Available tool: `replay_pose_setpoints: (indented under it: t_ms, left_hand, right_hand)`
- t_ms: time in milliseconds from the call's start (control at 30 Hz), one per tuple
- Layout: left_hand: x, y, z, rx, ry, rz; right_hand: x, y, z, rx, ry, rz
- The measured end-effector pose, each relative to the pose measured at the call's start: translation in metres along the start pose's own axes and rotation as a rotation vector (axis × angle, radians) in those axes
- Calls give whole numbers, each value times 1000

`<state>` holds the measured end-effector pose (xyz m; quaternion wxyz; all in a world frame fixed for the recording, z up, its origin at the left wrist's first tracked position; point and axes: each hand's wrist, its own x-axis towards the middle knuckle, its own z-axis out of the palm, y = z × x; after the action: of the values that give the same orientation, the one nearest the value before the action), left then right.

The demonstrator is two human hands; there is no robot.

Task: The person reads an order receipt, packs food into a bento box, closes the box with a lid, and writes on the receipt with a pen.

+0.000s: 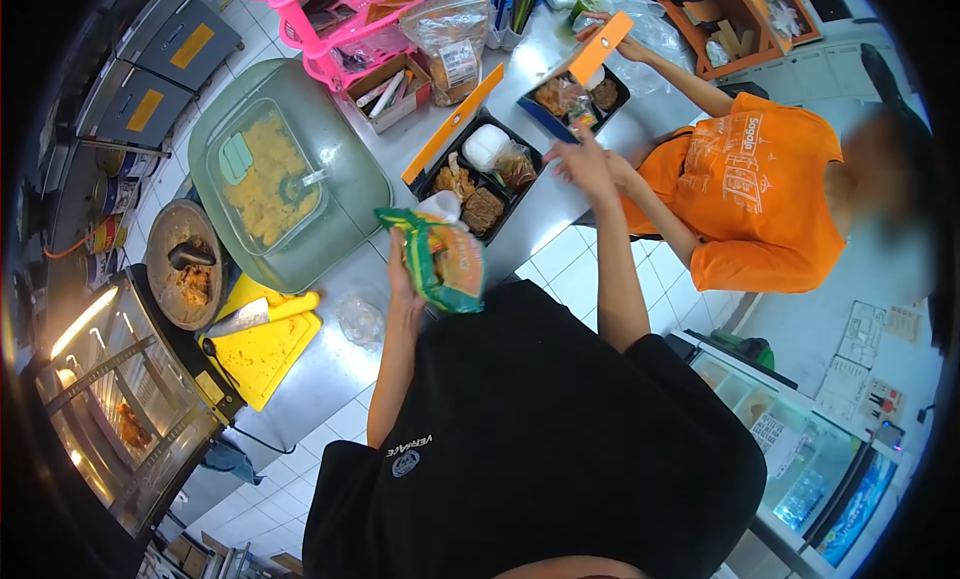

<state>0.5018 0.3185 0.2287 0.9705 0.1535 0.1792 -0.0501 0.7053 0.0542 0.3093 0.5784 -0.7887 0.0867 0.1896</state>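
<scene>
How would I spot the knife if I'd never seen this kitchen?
On the shiny metal counter, find the round brown bowl, then the bright yellow cutting board beside it. The wide-bladed knife lies across the board's upper part. Its thick yellow handle sets it apart from the slim black utensil nearby.

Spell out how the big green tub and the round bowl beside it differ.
The green tub is much larger than the round bowl. The tub has a rounded rectangular outline; the bowl is circular. The tub is green, the bowl greyish brown. The tub shows pale yellow food, the bowl a reddish-brown mix. Both contain food.
</scene>
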Motion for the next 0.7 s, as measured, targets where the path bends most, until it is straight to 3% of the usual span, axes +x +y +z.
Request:
replay_pose_setpoints:
  t_ms: [67,100,200,233,300,400,467,533,600,633,667,700]
  left_hand:
    - [-14,10,-2,54,74,195]
    - [-16,17,-24,-64,-96,185]
    - [-45,45,-18,-108,-55,197]
    - [-44,47,-53,-53,21,329]
    - [-59,51,-72,-41,122,429]
    - [-94,50,-77,-72,250,530]
    - [-123,51,-86,-89,358,614]
    - [-152,60,-104,-103,465,699]
    - [-177,77,-126,-99,540,759]
    - [-188,85,-132,-77,537,779]
    - [-197,88,-138,-46,526,789]
    - [-203,87,-142,18,468,808]
  right_hand:
    - [32,10,-25,38,122,53]
    - [36,8,-35,67,104,36]
    - [31,18,-50,-78,148,-38]
    - [26,28,-41,-177,113,-47]
    - [-31,-15,2,-238,-170,61]
    - [-83,-16,77,-239,-779,96]
    - [-111,-11,133,-326,-1071,169]
    - [-127,13,183,-496,-1075,85]
    - [-143,24,224,-642,-982,-148]
    - [-149,30,241,-653,-913,-304]
    - [-157,37,259,-652,-916,-305]
    - [-163,45,277,-724,-781,-456]
